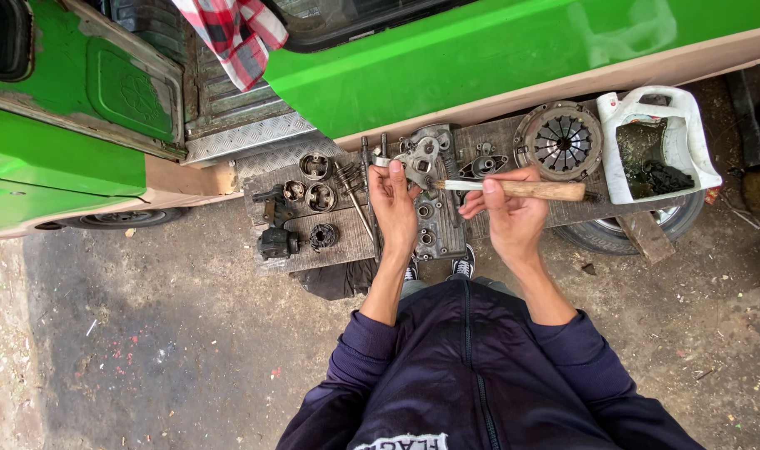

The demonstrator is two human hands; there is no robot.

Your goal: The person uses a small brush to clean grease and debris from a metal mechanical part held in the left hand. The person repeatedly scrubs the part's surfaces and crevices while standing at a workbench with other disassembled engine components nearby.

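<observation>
My left hand (395, 208) grips a small grey metal engine part (420, 158) and holds it up over a wooden board (359, 237). My right hand (509, 212) holds a brush with a wooden handle (538, 190), its bristle end pointing left and touching the metal part. Both hands hover above a grey engine casing (434, 221) lying on the board.
Pistons (313, 167), gears and a shaft (355, 200) lie on the board's left side. A round clutch plate (559, 140) sits at the right, beside a cut white plastic jug (656, 142) of dark liquid. A green vehicle (480, 50) stands behind; a tyre (630, 229) is below the board.
</observation>
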